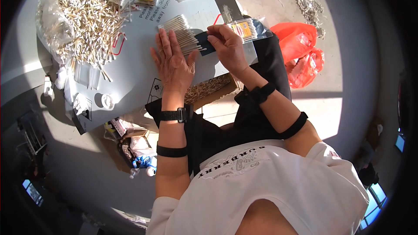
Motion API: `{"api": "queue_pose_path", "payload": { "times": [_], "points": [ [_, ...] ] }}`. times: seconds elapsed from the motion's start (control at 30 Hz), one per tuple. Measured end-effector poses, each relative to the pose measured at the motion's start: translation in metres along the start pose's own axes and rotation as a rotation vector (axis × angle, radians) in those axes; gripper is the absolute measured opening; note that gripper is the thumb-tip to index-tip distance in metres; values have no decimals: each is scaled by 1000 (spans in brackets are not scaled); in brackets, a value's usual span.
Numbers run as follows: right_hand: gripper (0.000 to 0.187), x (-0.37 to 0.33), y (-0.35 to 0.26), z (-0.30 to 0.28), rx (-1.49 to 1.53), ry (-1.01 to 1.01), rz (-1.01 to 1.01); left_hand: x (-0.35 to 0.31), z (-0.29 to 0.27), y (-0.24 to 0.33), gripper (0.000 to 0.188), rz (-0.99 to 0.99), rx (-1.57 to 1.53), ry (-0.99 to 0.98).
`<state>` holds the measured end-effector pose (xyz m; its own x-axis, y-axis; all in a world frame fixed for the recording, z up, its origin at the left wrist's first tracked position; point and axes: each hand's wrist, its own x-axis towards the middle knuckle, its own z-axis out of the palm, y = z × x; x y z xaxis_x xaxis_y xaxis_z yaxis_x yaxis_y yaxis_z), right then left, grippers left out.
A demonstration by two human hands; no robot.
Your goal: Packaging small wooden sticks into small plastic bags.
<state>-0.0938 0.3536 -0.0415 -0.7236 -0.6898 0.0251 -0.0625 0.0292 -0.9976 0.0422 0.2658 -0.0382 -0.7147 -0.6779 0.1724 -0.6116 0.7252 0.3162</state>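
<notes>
L fingers point(164, 43) spread, not gripping, over L end of cotton swab row point(188, 37) on surface point(141, 72); row runs just R of them. R fingers point(222, 30) curled nr it, can't tell if gripping. Swab pk point(244, 30) just R of those.

A white short-sleeved T-shirt point(283, 187) bearing dark lettering point(247, 152) and a grey graphic point(241, 165) is worn with black trousers point(273, 69), black wrist straps point(170, 116) and plain black forearm bands point(172, 151).

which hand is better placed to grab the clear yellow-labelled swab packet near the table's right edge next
Probably the right hand: it's beside that clear plastic packet, while the left hand is farther away, at the loose white-tipped cotton swabs.
</notes>
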Motion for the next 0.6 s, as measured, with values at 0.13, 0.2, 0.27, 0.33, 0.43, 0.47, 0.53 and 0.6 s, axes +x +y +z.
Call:
{"api": "queue_pose_path", "payload": {
  "times": [0.13,0.2,0.27,0.33,0.43,0.47,0.53,0.6],
  "points": [
    [18,-12,-7,-10,-345,-129,-160,-13,-7,2,81,37,12,-26],
    [18,-14,-5,-10,-404,-151,-228,-21,-7,1,79,96,84,-99],
    [18,-13,-4,-7,-461,-174,-296,-25,-7,0,78,82,92,-109],
    [17,-11,-2,-4,-587,-145,-448,-28,-5,0,78,70,100,-119],
    [13,-9,3,-1,-669,-154,-472,-29,0,2,79,49,78,-82],
    [13,-10,4,-1,-670,-153,-474,-30,1,3,79,49,81,-78],
    [12,-11,5,0,-699,-163,-509,-30,2,2,79,50,85,-70],
    [12,-14,4,0,-703,-198,-514,-31,2,1,80,54,68,-67]
  ]
}}
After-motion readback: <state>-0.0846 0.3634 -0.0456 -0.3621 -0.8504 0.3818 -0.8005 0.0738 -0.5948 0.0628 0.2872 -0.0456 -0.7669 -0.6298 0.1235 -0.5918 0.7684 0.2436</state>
